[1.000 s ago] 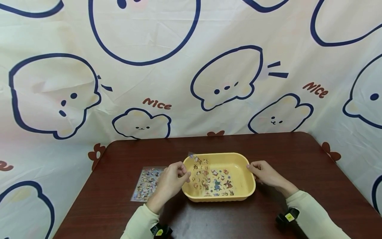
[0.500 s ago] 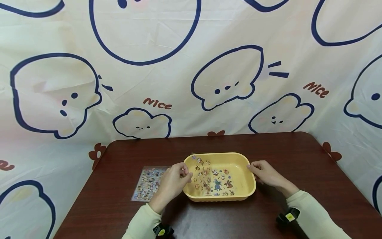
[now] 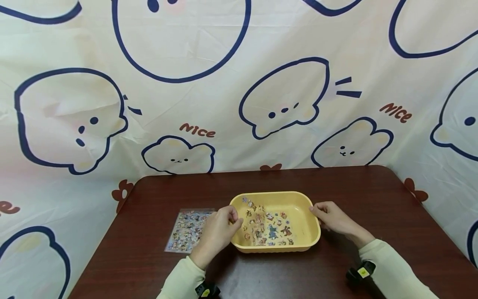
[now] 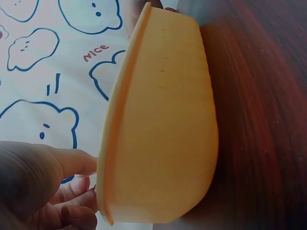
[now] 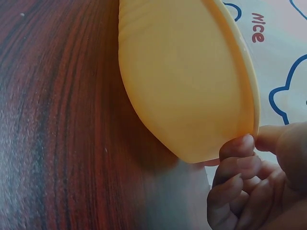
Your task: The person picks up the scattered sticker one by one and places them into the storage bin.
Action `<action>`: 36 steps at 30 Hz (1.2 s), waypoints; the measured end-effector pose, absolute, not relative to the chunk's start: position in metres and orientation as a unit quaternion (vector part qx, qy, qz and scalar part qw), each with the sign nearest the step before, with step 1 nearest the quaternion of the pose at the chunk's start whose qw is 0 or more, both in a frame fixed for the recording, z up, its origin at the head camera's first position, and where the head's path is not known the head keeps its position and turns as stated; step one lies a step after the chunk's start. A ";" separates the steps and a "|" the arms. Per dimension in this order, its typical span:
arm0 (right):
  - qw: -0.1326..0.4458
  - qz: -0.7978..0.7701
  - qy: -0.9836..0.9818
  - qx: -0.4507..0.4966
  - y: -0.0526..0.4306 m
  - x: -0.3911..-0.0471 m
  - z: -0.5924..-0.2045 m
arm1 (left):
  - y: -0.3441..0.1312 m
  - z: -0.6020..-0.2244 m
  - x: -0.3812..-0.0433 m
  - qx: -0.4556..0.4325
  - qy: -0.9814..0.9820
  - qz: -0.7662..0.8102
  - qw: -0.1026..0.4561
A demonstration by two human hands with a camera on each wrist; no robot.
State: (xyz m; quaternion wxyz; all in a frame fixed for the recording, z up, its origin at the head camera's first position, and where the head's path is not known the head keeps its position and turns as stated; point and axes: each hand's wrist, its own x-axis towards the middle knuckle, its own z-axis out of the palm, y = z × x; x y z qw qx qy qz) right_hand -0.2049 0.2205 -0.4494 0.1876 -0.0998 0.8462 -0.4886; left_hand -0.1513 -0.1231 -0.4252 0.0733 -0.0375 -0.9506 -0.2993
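In the head view a yellow plastic basin (image 3: 304,207) stands on the table. Over its left part lies a clear sticker sheet (image 3: 257,222) printed with small cartoon figures, and more such stickers (image 3: 278,228) show beside it inside the basin. My left hand (image 3: 220,228) pinches the clear sheet's left edge, right at the basin's left rim; the left wrist view shows thumb and fingers (image 4: 79,163) by that rim, the sheet hardly visible. My right hand (image 3: 334,216) pinches the basin's right rim between thumb and forefinger, as the right wrist view also shows (image 5: 249,148).
Left of the basin, another sticker sheet (image 3: 186,232) lies flat on the dark wooden table (image 3: 149,207), partly behind my left hand. A white cloth (image 3: 224,99) with blue cartoon outlines hangs beyond the table's back edge and at its sides.
My left hand has shifted slightly to the right, and the clear sticker sheet has slid the same way over the basin. The right hand stays at the basin's right rim.
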 end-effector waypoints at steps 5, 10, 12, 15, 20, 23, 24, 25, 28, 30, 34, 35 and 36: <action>0.187 -0.487 0.847 -0.101 0.221 -0.206 -0.451 | -0.121 -0.429 -0.151 -0.042 -0.958 -0.265 0.100; 0.187 -0.487 0.848 -0.090 0.219 -0.206 -0.451 | -0.120 -0.431 -0.149 -0.053 -0.961 -0.245 0.119; 0.186 -0.487 0.849 -0.087 0.219 -0.206 -0.451 | -0.120 -0.432 -0.149 -0.057 -0.961 -0.240 0.125; 0.186 -0.488 0.848 -0.086 0.219 -0.206 -0.451 | -0.121 -0.433 -0.148 -0.061 -0.961 -0.237 0.131; 0.185 -0.488 0.848 -0.088 0.219 -0.206 -0.452 | -0.121 -0.434 -0.148 -0.066 -0.961 -0.232 0.135; 0.186 -0.488 0.848 -0.088 0.220 -0.206 -0.452 | -0.120 -0.434 -0.148 -0.068 -0.961 -0.231 0.136; 0.186 -0.488 0.848 -0.089 0.220 -0.206 -0.453 | -0.120 -0.434 -0.148 -0.068 -0.961 -0.230 0.136; 0.186 -0.488 0.848 -0.090 0.220 -0.206 -0.453 | -0.120 -0.434 -0.148 -0.068 -0.961 -0.230 0.135; 0.186 -0.488 0.847 -0.093 0.220 -0.206 -0.452 | -0.120 -0.433 -0.148 -0.068 -0.962 -0.228 0.130; 0.186 -0.488 0.847 -0.097 0.220 -0.206 -0.452 | -0.121 -0.433 -0.147 -0.069 -0.963 -0.228 0.126; 0.186 -0.491 0.845 -0.099 0.220 -0.206 -0.451 | -0.120 -0.432 -0.147 -0.070 -0.964 -0.226 0.123; 0.185 -0.491 0.846 -0.101 0.220 -0.206 -0.451 | -0.120 -0.432 -0.146 -0.070 -0.964 -0.226 0.122; 0.186 -0.491 0.845 -0.099 0.220 -0.206 -0.451 | -0.120 -0.432 -0.146 -0.070 -0.964 -0.225 0.123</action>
